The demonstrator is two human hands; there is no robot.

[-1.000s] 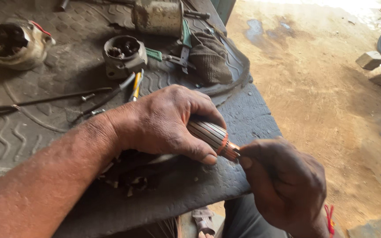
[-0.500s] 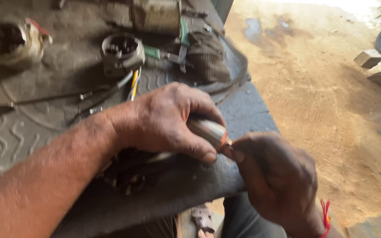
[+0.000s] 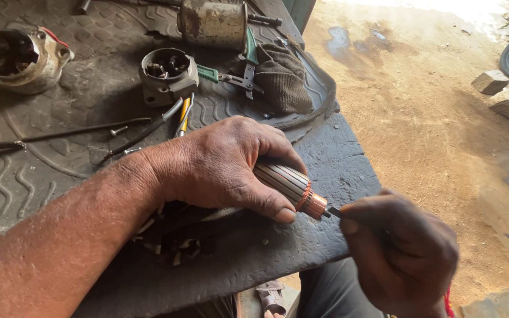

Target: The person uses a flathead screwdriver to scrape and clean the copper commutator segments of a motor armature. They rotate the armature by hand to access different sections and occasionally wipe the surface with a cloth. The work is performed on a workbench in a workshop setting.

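Gripping the motor armature (image 3: 284, 179) against the rubber mat (image 3: 42, 176), the left hand (image 3: 225, 165) steadies it; the right hand (image 3: 402, 253) pinches a thin tool (image 3: 333, 212) against the copper commutator (image 3: 312, 204), at the mat's edge.

- Daylight comes from the upper right, where the dirt floor (image 3: 443, 118) is washed out at the top edge.
- The desk (image 3: 60, 165) lies in even shade, details sharp.
- The right hand (image 3: 402, 253) is slightly motion-blurred.
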